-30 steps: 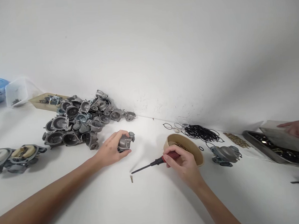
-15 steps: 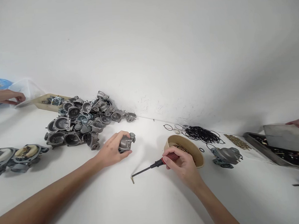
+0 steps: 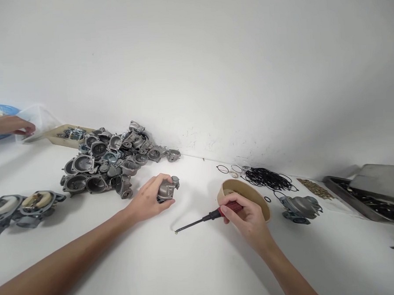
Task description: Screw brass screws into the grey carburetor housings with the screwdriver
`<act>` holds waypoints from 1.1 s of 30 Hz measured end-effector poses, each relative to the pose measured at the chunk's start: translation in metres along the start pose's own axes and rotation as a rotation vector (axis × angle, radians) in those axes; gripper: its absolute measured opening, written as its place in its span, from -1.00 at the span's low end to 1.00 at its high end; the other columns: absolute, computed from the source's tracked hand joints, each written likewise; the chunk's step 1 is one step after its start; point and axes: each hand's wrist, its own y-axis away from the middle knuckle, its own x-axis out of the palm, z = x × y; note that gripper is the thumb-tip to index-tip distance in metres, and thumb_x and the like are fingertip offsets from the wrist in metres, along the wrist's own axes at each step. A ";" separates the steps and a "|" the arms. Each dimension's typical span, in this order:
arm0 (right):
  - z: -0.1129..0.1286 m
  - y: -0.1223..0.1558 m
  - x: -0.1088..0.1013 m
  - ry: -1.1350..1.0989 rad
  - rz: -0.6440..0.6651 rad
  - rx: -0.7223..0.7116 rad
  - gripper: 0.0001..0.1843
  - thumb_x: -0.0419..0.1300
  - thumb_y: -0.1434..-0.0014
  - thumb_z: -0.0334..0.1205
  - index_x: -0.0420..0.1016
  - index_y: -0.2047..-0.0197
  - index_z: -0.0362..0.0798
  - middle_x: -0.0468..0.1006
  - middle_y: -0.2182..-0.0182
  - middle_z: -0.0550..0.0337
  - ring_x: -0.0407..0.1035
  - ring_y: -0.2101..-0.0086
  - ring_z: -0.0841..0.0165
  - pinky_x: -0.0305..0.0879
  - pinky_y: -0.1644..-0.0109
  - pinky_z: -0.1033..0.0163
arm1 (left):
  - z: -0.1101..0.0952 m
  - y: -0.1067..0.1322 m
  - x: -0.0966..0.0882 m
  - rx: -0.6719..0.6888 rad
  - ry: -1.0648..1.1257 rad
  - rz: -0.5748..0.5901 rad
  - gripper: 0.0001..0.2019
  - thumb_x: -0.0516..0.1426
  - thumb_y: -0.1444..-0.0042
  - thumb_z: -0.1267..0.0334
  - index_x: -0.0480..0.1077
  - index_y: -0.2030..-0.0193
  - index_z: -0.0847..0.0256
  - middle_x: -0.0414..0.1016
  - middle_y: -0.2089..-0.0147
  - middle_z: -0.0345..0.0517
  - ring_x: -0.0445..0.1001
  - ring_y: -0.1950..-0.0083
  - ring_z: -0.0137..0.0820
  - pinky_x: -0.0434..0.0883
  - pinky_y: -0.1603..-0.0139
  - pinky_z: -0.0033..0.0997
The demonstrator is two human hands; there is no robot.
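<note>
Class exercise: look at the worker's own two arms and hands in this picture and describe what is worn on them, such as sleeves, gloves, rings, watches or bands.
Both the left hand and the right hand are bare, with no gloves. No ring, watch or wristband shows. Both forearms are uncovered as far as the picture's edge, so no sleeve is visible.

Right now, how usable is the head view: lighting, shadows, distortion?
Head view: even, soft light; faint shadows under the left hand and screwdriver; wide-angle bending curves the table edge; the metal tray at right is slightly soft.
</note>
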 end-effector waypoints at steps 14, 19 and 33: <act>0.003 -0.002 -0.013 -0.001 -0.086 -0.062 -0.71 0.39 -0.30 0.04 0.57 0.30 0.02 0.50 0.48 0.22 0.41 0.53 0.36 0.45 0.43 0.24 | -0.005 0.005 0.002 0.002 0.074 0.064 -0.60 0.31 -0.23 0.22 0.29 -0.14 0.03 0.50 0.04 -0.14 0.53 0.20 -0.30 0.51 0.05 -0.28; 0.009 -0.003 -0.017 -0.004 -0.131 -0.074 -0.68 0.38 -0.31 0.07 0.57 0.31 0.01 0.50 0.50 0.22 0.40 0.52 0.36 0.42 0.44 0.25 | -0.010 0.009 0.007 -0.009 0.099 0.093 -0.59 0.32 -0.22 0.23 0.30 -0.14 0.03 0.51 0.05 -0.14 0.51 0.20 -0.31 0.47 0.07 -0.30; 0.009 0.001 -0.022 -0.031 -0.233 -0.124 -0.78 0.37 -0.34 -0.04 0.59 0.26 0.01 0.51 0.46 0.20 0.42 0.50 0.35 0.38 0.44 0.23 | -0.020 0.018 0.013 0.001 0.167 0.176 -0.57 0.36 -0.20 0.21 0.34 -0.15 0.01 0.52 -0.02 -0.10 0.52 0.12 -0.26 0.48 0.03 -0.27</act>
